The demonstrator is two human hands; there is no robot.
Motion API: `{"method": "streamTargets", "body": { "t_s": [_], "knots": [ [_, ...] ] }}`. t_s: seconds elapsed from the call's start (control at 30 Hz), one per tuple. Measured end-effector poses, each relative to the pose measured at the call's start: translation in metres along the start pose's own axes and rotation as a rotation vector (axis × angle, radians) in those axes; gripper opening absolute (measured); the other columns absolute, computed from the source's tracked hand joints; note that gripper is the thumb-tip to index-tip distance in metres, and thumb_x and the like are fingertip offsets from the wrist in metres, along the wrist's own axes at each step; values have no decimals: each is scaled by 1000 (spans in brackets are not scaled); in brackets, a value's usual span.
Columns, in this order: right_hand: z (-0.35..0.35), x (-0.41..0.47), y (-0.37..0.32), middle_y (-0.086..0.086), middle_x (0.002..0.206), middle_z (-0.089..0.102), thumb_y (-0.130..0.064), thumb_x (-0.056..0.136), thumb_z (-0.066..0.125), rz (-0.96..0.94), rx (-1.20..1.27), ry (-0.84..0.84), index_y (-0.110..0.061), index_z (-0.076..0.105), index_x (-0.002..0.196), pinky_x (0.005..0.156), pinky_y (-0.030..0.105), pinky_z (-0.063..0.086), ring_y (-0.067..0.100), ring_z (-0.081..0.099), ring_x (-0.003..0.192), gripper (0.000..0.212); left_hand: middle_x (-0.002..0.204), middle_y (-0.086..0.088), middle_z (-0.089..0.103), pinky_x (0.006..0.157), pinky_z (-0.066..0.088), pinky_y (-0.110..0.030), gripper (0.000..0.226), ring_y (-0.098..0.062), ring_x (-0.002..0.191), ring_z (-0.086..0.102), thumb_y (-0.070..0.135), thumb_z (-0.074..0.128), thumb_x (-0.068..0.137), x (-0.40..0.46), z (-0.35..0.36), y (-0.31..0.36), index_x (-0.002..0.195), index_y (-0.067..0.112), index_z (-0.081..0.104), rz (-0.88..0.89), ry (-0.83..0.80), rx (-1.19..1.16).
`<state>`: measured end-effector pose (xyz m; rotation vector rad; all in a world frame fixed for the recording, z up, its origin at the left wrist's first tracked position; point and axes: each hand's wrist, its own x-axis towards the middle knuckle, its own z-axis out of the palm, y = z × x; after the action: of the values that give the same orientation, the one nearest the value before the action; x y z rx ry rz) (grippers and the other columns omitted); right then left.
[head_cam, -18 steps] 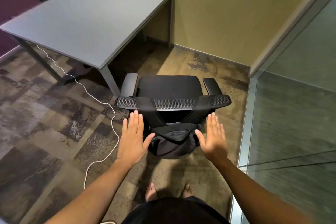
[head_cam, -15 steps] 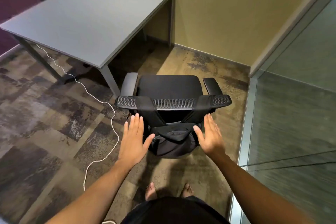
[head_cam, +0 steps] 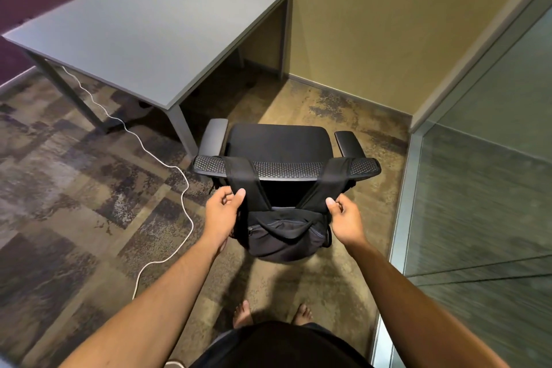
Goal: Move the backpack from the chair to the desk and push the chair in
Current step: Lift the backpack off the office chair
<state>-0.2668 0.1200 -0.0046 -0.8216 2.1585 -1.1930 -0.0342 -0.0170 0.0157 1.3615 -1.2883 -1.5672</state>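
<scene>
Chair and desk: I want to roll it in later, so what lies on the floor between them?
In the head view, only bare carpet separates the chair from the desk.

A backpack (head_cam: 283,236) hung behind the chair (head_cam: 280,152), its straps looped over the backrest. The desk (head_cam: 149,30) stood far left; a cable (head_cam: 167,164) lay left of the chair.

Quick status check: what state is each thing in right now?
Backpack: hanging behind the chair back, straps looped over it.
Chair: pulled out from the desk, seat empty.
Desk: top bare.
Left hand: gripping the left strap.
Right hand: gripping the right strap.
</scene>
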Motion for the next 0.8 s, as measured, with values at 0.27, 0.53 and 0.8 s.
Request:
{"method": "streamTargets", "body": {
  "t_s": [0.27,0.53,0.8],
  "knots": [
    [5,-12,-29,-2,55,35,-20,95,57,-60,-26,59,-9,31,64,55,32,28,8,30,53,42,66,0,59,46,41,-20,18,-9,52,51,13,55,95,14,-20,31,78,15,59,-118,192,-383],
    [9,-18,-52,-6,51,38,-23,93,59,-113,-30,51,-3,35,66,54,27,31,7,34,50,41,77,0,62,68,51,-29,21,-8,63,60,5,48,97,14,-47,22,80,16,56,-152,368,-639],
    [9,-30,-61,-1,55,36,-23,90,62,-148,-50,74,-5,35,64,56,36,31,10,32,54,42,74,-2,51,53,46,-20,20,-11,61,48,10,49,99,-5,-57,-10,81,17,53,-161,373,-516]
  ]
}}
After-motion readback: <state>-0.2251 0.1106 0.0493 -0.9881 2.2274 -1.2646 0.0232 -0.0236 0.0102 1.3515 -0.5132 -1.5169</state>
